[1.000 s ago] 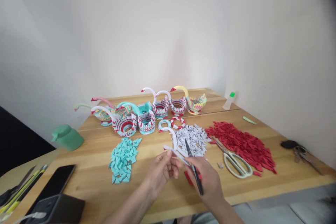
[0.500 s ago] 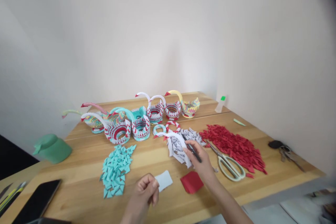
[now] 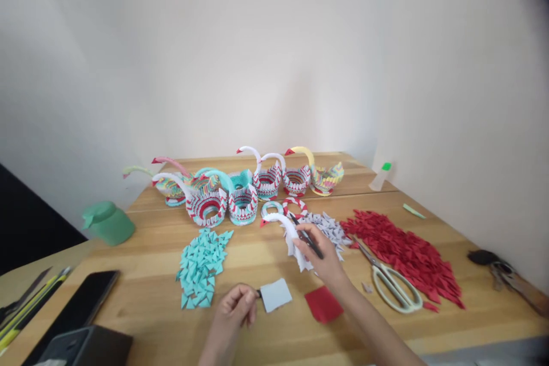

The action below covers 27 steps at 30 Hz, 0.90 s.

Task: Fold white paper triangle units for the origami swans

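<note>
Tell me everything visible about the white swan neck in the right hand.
The white swan neck is a slender, curved piece, seemingly paper, ending in a red tip that points toward the picture's left. The right hand holds its near part, along with a black pen. Whether it touches the pile of pale folded pieces is unclear.

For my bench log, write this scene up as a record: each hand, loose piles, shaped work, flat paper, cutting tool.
Left hand: curled near the pale paper square; a small dark thing beside it, too small to name
Right hand: holds a black pen and a white curved neck with a red tip
Loose piles: turquoise pieces, white pieces, red pieces
Shaped work: paper swans behind; turquoise-and-white ring, red-and-white ring
Flat paper: pale square, red paper
Cutting tool: scissors by the red pieces
</note>
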### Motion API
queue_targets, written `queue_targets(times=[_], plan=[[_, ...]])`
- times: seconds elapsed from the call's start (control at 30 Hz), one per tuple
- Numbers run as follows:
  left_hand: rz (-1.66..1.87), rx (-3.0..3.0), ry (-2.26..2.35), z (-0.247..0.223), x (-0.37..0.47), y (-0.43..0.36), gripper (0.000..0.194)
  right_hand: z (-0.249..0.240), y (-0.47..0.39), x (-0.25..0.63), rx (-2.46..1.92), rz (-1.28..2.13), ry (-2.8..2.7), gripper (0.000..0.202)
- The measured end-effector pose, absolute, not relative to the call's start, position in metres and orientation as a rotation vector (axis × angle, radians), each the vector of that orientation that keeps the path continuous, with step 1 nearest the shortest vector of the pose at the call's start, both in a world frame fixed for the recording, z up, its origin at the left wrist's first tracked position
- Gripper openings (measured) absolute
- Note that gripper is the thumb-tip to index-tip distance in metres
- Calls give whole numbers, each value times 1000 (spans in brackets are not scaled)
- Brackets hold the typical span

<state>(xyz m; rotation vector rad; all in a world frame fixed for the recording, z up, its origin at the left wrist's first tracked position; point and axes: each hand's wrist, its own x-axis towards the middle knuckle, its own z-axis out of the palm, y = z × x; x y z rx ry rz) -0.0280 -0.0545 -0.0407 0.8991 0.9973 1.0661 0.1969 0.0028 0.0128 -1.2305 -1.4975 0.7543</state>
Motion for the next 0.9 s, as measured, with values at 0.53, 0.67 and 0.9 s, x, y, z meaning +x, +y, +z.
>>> queue_targets(times=[0.53,0.67,0.9], plan=[[1155,1076,793,26,48,-15,37,23,-55,181,-1286,522,-1630,21],[1155,987,797,26,56,-10,39,20,-57,181,-1329,457,-1615,23],[1093,1041,867,20,52,-7,43,40,-66,187,-1272,95,-1556,13]])
